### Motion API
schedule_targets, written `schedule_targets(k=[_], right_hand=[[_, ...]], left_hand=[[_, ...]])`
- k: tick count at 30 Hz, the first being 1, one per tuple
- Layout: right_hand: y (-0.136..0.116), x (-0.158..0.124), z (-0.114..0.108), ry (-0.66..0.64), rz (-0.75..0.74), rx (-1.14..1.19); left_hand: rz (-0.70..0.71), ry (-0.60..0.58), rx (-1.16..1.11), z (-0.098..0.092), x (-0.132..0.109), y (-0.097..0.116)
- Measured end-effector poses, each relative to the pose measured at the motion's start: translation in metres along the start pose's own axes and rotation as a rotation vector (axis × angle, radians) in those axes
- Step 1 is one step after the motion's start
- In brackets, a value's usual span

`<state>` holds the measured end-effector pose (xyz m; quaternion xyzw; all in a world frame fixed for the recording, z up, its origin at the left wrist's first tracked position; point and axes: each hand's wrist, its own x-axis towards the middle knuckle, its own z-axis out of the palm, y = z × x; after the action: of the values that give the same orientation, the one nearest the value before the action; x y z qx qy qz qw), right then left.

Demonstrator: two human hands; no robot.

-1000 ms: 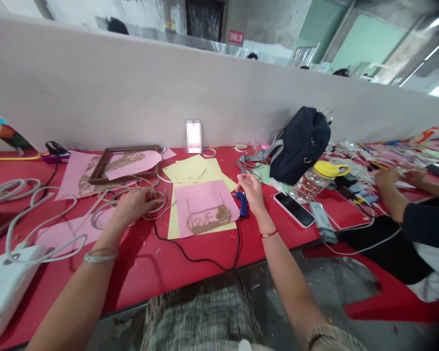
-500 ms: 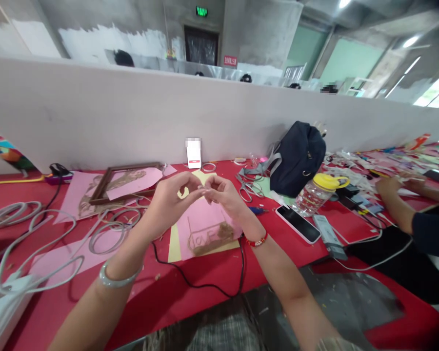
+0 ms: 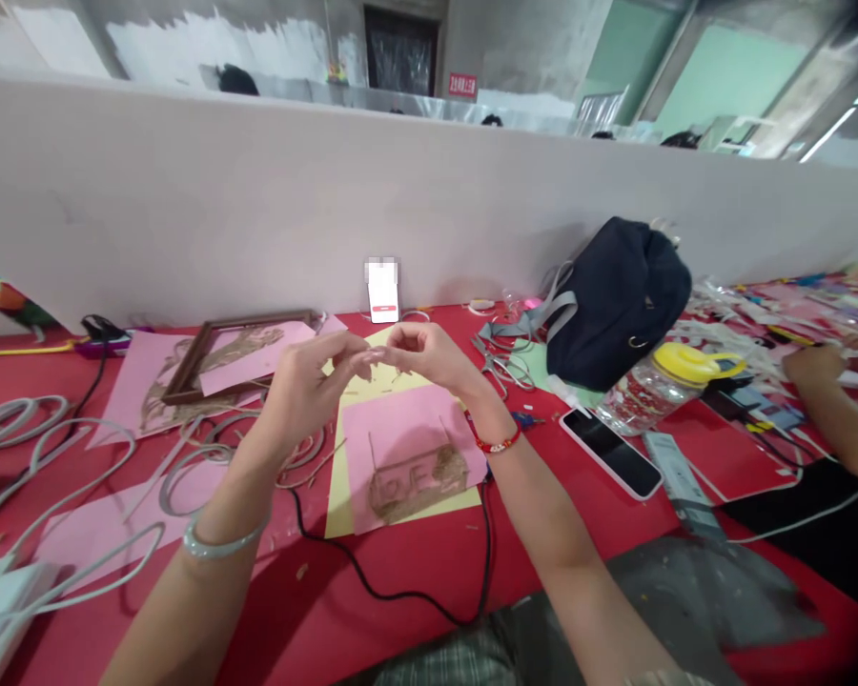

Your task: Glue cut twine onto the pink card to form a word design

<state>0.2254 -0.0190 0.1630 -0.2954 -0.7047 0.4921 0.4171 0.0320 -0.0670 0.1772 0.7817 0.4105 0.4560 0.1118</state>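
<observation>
My left hand (image 3: 307, 386) and my right hand (image 3: 433, 360) meet at their fingertips above the table, thumbs and forefingers pinched together. Whatever lies between the fingertips is too small to make out. Just below and nearer to me is a pink sheet (image 3: 407, 424), resting on a yellow sheet (image 3: 339, 491). On its lower part sits a brown, rough-textured piece (image 3: 418, 481) with raised letters and a clump at its right end. Thin brown strips rise from it.
At left are a brown frame (image 3: 193, 367), coiled pale cords (image 3: 186, 467) and a power strip (image 3: 7, 610). A lit phone (image 3: 383, 293) leans on the partition. Scissors (image 3: 504, 367), a dark bag (image 3: 615, 305), a yellow-lidded bottle (image 3: 643, 391) and a phone (image 3: 611, 453) are right, near another person's hand (image 3: 815, 367).
My view has shifted, so the things at right appear farther right. Both hands stay pinched together and have moved slightly up and left, showing more of the pink sheet.
</observation>
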Motion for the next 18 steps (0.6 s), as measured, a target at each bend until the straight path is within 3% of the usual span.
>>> schedule_targets(k=[11, 18], right_hand=[[0.021, 0.007, 0.041, 0.053, 0.020, 0.215], [0.018, 0.004, 0.046, 0.044, 0.067, 0.281]], left_hand=[[-0.105, 0.322, -0.146, 0.035, -0.003, -0.011], [-0.127, 0.238, -0.274, 0.033, -0.002, -0.012]])
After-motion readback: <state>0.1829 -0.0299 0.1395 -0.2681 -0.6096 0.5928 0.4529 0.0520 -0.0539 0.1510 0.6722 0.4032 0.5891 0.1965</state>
